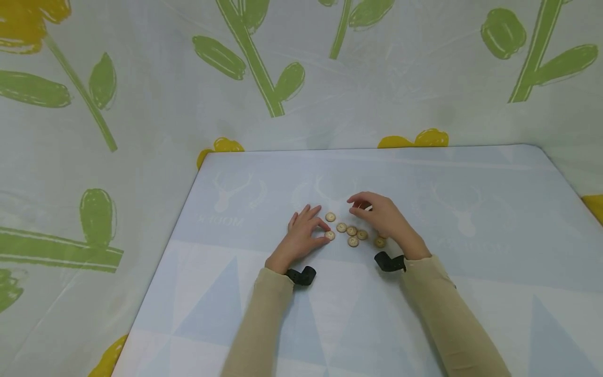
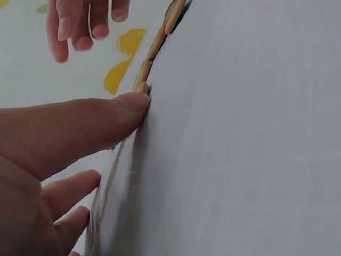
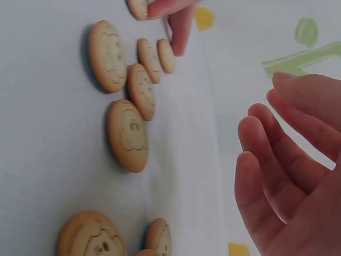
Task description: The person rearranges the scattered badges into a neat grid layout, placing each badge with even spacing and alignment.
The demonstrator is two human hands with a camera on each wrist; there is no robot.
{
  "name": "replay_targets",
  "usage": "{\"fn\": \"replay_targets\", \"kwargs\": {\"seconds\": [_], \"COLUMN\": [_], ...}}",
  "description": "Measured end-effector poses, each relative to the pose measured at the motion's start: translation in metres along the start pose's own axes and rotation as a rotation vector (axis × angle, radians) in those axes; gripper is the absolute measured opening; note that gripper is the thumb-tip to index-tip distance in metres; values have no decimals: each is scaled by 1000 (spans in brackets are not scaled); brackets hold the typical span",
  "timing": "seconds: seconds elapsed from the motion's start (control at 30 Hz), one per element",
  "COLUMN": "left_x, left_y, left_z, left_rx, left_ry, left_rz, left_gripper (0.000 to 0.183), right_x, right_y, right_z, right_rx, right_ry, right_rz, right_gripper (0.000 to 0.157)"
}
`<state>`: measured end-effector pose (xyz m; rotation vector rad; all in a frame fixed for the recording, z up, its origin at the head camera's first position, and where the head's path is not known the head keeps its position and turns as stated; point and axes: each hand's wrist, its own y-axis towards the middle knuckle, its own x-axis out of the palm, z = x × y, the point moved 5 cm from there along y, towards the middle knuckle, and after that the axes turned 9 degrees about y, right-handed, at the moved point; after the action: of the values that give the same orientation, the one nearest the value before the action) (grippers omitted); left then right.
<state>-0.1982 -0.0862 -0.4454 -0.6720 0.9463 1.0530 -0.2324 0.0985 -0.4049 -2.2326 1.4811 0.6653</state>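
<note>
Beige sleeves foremost, left hand pinching a disc, right hand raised

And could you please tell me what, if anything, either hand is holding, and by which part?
The left hand pinches a round, tan, wooden-looking disc by its rim; the right hand holds nothing.
</note>
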Motion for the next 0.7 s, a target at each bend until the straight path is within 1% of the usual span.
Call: {"fn": "replay_targets", "kwargs": {"seconds": [0.13, 0.27, 0.37, 0.57, 0.7], "left_x": [1, 1, 2, 1, 0], "left_y": [0, 0, 0, -1, 0], "left_z": [0, 1, 1, 0, 0], "left_rx": [1, -1, -1, 3, -3], "left_ry": [-1, -1, 6, -1, -1], "left_rz": [-2, -11, -19, -12, -11], "left_gripper": [16, 17, 17, 17, 16], "right_x": [-3, 0, 3, 5, 10], "right_y": [-1, -1, -1, 0, 1], "right_z": [2, 9, 13, 15, 14], "right_rx": [6, 25, 33, 38, 30], "right_ry": [37, 59, 58, 53, 31], "right_rz": [10, 6, 4, 15, -9], "right_gripper": [32, 33, 34, 32, 29]}}
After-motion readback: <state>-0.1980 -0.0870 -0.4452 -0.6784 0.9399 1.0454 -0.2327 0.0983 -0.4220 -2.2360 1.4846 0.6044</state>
